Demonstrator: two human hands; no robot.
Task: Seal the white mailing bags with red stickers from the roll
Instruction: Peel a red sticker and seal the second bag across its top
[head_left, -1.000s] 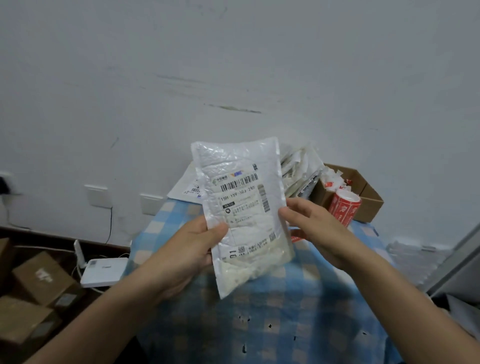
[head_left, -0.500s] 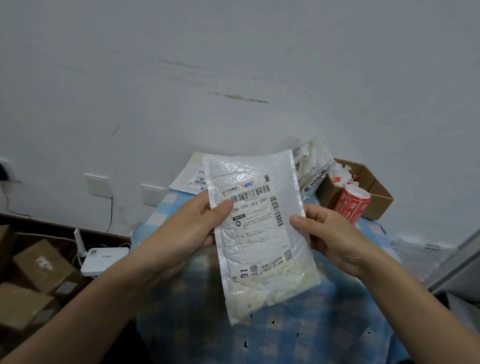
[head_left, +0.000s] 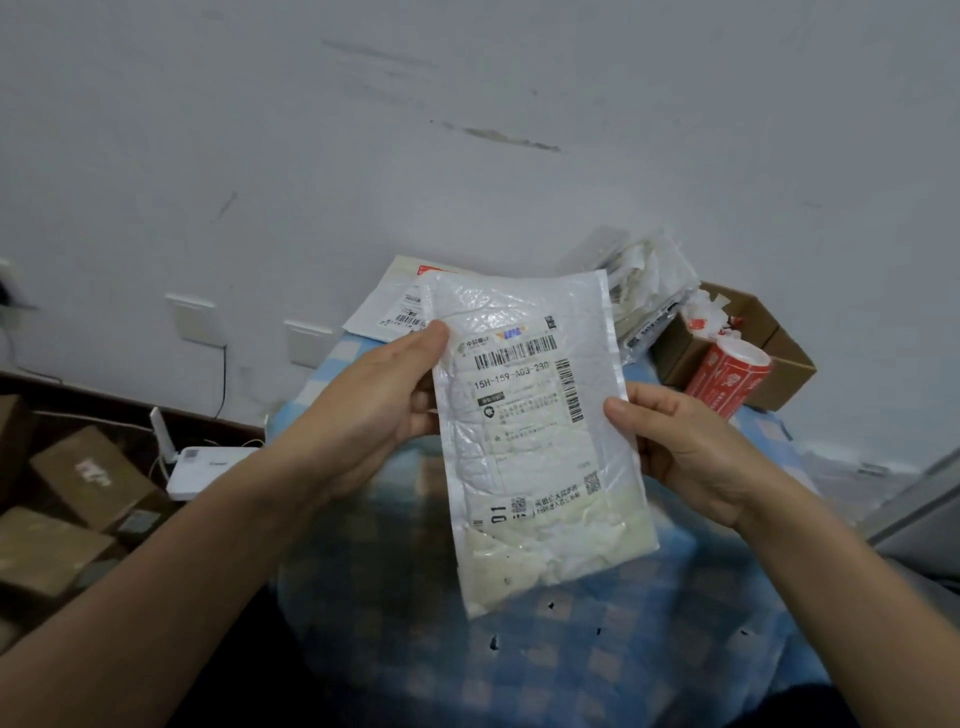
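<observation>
I hold a white mailing bag (head_left: 535, 441) upright over the table, its barcode label facing me. My left hand (head_left: 374, 405) pinches its left edge, thumb on the front near the top. At the bag's right edge, my right hand (head_left: 680, 447) grips with the thumb in front and fingers behind. The roll of red stickers (head_left: 727, 376) stands at the back right of the table, apart from both hands. A heap of white bags (head_left: 644, 291) lies behind the held bag.
The blue checked tablecloth (head_left: 597, 665) covers a small table against a grey wall. A brown cardboard box (head_left: 779, 358) with crumpled sticker backing sits behind the roll. Flat labelled envelopes (head_left: 389, 306) lean at the back. Cardboard boxes (head_left: 88, 473) and a white router (head_left: 208, 467) lie on the floor, left.
The bag has come lower and closer to me and now stands more upright. Both hands kept their hold, and the view tilted down slightly.
</observation>
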